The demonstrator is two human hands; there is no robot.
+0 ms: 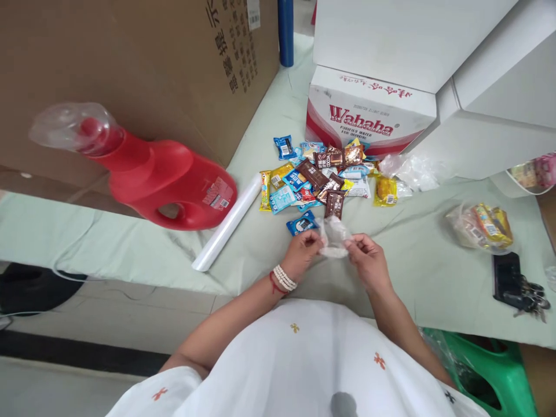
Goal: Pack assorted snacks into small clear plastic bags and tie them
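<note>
Hands, left and right, both pinching small clear plastic bag; snack packet pile at 12 o'clock.

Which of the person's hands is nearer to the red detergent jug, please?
Left. The left hand is on the red detergent jug's side of the clear bag; the right hand is farther.

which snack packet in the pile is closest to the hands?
The blue packet at the pile's near edge, lying apart from the heap just beyond the left hand. The brown packet is next; the rest lie farther back toward the Wahaha box.
</note>
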